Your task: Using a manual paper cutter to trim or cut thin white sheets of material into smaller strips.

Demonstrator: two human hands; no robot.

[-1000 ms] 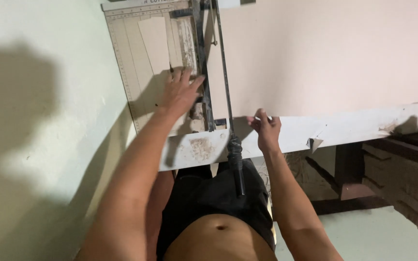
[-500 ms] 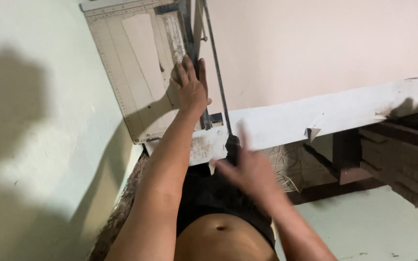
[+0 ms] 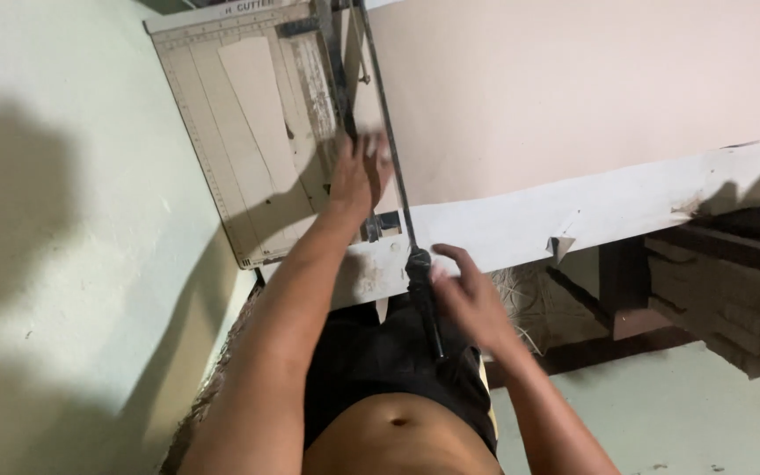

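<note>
On the workbench, seen from above: one guillotine paper cutter (image 3: 248,149), beige gridded baseboard, worn, with a ruled scale along its far and left edges. A long dark blade arm (image 3: 389,167) runs down the board's right edge, lying low along it and ending in a black handle (image 3: 424,299) that overhangs the table's near edge.

Left hand (image 3: 358,176): laid flat, fingers spread, pressing down on the board just beside the blade arm. It is blurred, and what lies under the palm cannot be told.

Right hand (image 3: 468,295): fingers curled loosely, touching the black handle from the right; whether it fully grips the handle cannot be told.

Stock: one large pale pink sheet (image 3: 573,88), spread over the table (image 3: 626,207) to the right of the blade, its left margin meeting the cutting edge. One narrow pale strip (image 3: 252,97) lies on the baseboard to the left.

State of work, as judged: blade seems down and sheet held, so a cut appears at or near completion. Most of the pink sheet remains uncut.
</note>
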